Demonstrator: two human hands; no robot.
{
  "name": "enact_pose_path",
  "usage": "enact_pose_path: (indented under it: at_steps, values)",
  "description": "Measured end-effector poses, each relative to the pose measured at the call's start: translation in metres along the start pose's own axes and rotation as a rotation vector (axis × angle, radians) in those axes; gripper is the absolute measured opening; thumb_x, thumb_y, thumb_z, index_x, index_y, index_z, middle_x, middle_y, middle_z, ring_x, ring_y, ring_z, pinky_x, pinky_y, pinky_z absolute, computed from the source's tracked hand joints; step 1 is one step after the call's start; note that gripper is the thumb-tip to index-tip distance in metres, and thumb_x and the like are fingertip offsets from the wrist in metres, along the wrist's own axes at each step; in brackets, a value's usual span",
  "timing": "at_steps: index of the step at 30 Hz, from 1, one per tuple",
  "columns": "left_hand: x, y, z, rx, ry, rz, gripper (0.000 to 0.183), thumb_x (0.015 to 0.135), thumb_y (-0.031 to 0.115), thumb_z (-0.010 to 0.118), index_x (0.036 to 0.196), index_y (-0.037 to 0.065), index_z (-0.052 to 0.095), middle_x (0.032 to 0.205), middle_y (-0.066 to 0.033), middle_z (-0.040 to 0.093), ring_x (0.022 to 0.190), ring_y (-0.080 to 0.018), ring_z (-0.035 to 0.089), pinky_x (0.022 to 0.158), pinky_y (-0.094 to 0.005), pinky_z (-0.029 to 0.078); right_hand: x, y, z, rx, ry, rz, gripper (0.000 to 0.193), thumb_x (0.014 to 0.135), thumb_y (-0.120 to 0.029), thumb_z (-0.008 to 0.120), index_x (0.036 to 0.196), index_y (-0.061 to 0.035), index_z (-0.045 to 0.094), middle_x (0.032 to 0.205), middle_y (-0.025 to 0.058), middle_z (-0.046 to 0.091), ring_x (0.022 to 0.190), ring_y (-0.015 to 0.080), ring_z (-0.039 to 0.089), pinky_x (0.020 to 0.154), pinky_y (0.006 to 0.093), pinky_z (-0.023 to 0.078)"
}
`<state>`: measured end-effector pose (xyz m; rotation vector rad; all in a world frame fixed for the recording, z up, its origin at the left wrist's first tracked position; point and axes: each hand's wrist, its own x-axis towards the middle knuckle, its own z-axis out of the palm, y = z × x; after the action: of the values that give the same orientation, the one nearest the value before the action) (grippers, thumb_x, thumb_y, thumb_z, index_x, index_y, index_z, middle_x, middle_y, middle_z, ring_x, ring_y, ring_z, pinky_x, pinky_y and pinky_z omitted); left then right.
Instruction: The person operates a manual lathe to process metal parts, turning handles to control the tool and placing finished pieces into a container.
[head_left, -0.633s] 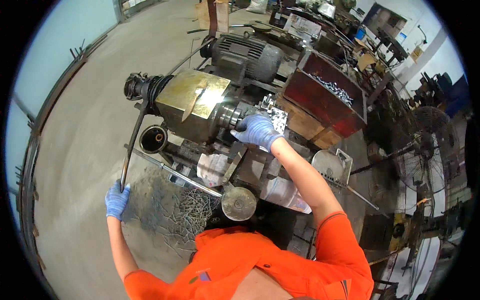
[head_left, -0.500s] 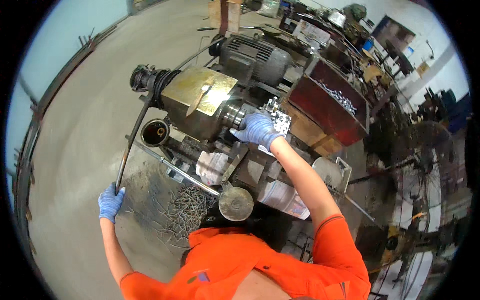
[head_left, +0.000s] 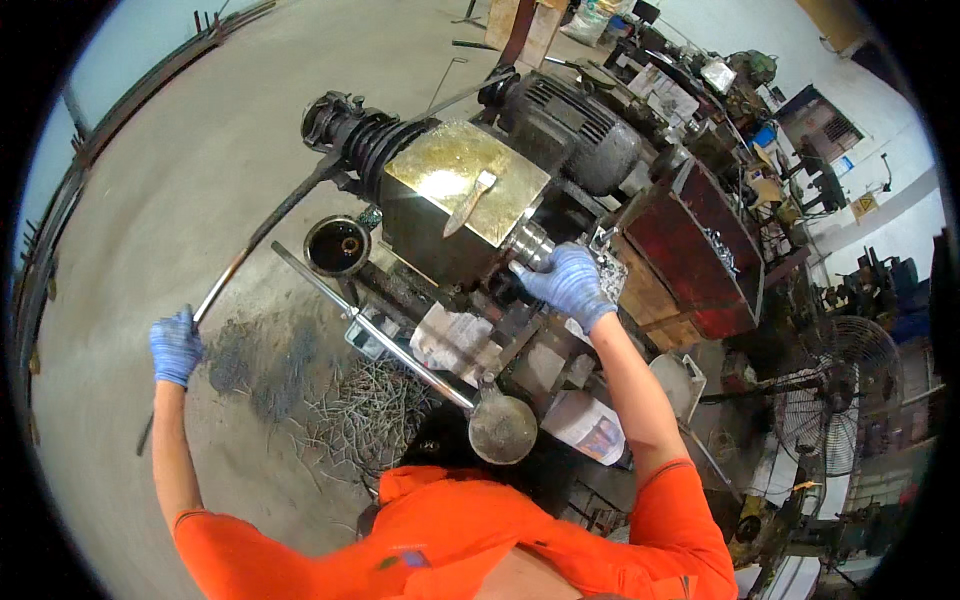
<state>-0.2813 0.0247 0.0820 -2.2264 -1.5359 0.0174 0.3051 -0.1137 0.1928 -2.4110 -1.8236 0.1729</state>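
Note:
My left hand point(head_left: 176, 346), in a blue knit glove, is closed around a long metal lever point(head_left: 235, 262) that runs from the left end of the machine's headstock point(head_left: 435, 220). My right hand point(head_left: 568, 280), gloved alike, is at the ribbed metal spindle nose point(head_left: 530, 246) at the headstock's right end. Its fingers are bent over the end there, and what they grip is hidden. On the oily brass-coloured headstock top lies a flat paintbrush point(head_left: 468, 205). Below stands a bright steel bar point(head_left: 385, 340) with a round metal disc point(head_left: 502, 429) at its lower end.
A heap of thin metal rods point(head_left: 370, 410) lies on the floor. An oily round cup point(head_left: 338, 246) stands beside the headstock. Behind are an electric motor point(head_left: 575, 130) and a red metal bin point(head_left: 700, 260) with small bright parts. A standing fan point(head_left: 835, 390) is at the right.
The view has shifted, so the machine appears farther right. My left hand has swung left and slightly up with the lever, and more of the lever now extends below it. My right hand stays at the spindle nose.

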Motion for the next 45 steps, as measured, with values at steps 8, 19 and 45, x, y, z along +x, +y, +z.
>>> enact_pose_path:
  at_steps: [8, 19, 45]
  values:
    - [0.037, -0.029, 0.024, 0.008, -0.043, -0.018, 0.024, 0.077, 0.017, 0.055, 0.099, 0.009, 0.06, 0.074, -0.0112, 0.063, 0.069, -0.0274, 0.061, 0.061, -0.0393, 0.045, -0.009, -0.003, -0.013, 0.022, 0.032, -0.076, 0.047, 0.073, -0.053, 0.058, 0.067, -0.0078, 0.067, 0.065, 0.0148, 0.062, 0.069, 0.0315, 0.06, 0.082, 0.0402, 0.043]
    - [0.028, 0.237, 0.089, -1.311, -0.312, -0.103, 0.045, 0.081, 0.043, 0.055, 0.099, 0.002, 0.061, 0.082, -0.0207, 0.063, 0.077, -0.0357, 0.06, 0.073, -0.0413, 0.047, -0.14, 0.117, -0.053, 0.147, 0.682, 0.034, 0.022, 0.07, -0.027, 0.072, 0.068, -0.0052, 0.066, 0.073, 0.0091, 0.064, 0.072, 0.0272, 0.059, 0.071, 0.0357, 0.044]
    - [0.079, 0.194, 0.038, -1.687, -0.266, -0.553, 0.039, 0.086, 0.034, 0.058, 0.105, 0.001, 0.059, 0.07, -0.011, 0.061, 0.047, -0.016, 0.054, 0.044, -0.0263, 0.046, -0.484, 0.41, 0.069, -0.335, 0.002, 1.194, 0.053, 0.066, -0.042, 0.065, 0.105, -0.0073, 0.061, 0.104, 0.0184, 0.061, 0.101, 0.0355, 0.055, 0.09, 0.0401, 0.042]
